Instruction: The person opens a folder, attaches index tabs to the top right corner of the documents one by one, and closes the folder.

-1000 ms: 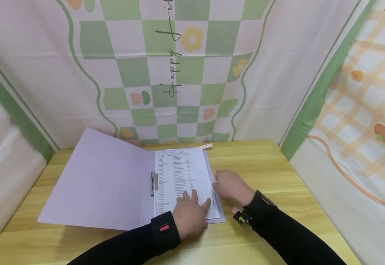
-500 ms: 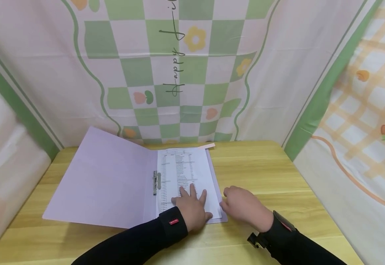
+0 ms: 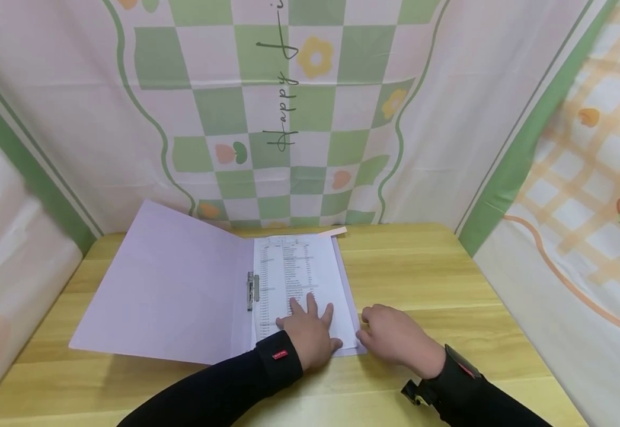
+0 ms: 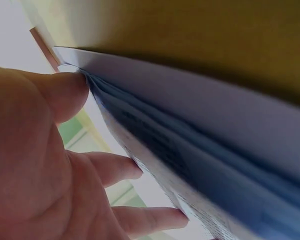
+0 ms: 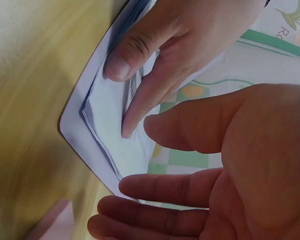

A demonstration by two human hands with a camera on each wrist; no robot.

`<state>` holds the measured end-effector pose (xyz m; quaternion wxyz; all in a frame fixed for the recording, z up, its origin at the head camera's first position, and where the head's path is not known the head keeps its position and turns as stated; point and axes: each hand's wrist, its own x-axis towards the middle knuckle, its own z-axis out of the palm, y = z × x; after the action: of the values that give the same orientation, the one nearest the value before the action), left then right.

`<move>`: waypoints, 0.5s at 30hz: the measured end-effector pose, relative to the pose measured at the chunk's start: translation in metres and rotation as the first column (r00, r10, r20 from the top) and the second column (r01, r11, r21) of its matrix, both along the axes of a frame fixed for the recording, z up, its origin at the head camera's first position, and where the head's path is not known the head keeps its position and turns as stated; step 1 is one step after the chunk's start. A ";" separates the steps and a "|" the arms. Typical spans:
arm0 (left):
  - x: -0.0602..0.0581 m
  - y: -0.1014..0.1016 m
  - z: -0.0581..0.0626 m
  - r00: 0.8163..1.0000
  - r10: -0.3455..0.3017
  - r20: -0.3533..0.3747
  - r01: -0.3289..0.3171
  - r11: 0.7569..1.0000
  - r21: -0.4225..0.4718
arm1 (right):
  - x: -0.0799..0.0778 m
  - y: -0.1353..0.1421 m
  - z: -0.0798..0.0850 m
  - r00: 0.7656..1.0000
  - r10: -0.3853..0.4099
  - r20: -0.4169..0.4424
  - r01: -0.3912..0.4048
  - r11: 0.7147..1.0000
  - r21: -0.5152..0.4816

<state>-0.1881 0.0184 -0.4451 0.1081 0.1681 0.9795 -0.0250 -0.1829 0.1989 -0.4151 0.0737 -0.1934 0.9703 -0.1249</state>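
A lilac folder (image 3: pixel 166 284) lies open on the wooden table, its cover swung to the left. Printed sheets (image 3: pixel 326 267) are stacked inside, beside a metal clip (image 3: pixel 251 290) at the spine. My left hand (image 3: pixel 310 338) rests on the lower part of the stack with fingers spread; in the left wrist view its thumb (image 4: pixel 70 95) lies at the edge of the sheets. My right hand (image 3: pixel 395 338) is at the folder's lower right edge, thumb apart from the extended fingers (image 5: pixel 160 190) and nothing held between them. Those fingertips overlap the corner of the stack in the right wrist view.
A pale pink strip (image 3: pixel 334 231) sticks out at the folder's top right corner. Wooden tabletop (image 3: pixel 422 267) extends to the right of the folder. A patterned curtain (image 3: pixel 310 148) hangs behind the table, with more cloth at both sides.
My right hand has come down along the folder's right edge toward its lower corner. The left hand has stayed on the sheets, its fingers spreading a little wider.
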 end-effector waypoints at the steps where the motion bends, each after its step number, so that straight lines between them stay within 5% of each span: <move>1: 0.000 0.000 0.001 1.000 0.002 0.000 -0.002 1.000 0.001 | 0.000 0.000 -0.001 1.000 0.006 -0.001 -0.006 1.000 -0.001; 7: -0.001 -0.001 0.004 1.000 -0.016 -0.017 0.016 1.000 0.002 | 0.001 -0.003 -0.006 0.999 0.046 -0.010 -0.046 0.999 0.006; 13: -0.004 -0.006 0.004 0.959 -0.148 -0.240 0.174 0.980 0.091 | 0.002 -0.004 -0.009 0.997 0.070 -0.016 -0.070 0.998 -0.008; 15: -0.007 -0.010 0.004 0.957 -0.142 -0.254 0.182 0.973 0.139 | 0.002 -0.006 -0.011 0.994 0.103 -0.028 -0.103 0.995 0.002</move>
<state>-0.1950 0.0088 -0.4414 -0.0285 0.2519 0.9670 0.0252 -0.1804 0.1933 -0.4263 0.0665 -0.2448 0.9601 -0.1179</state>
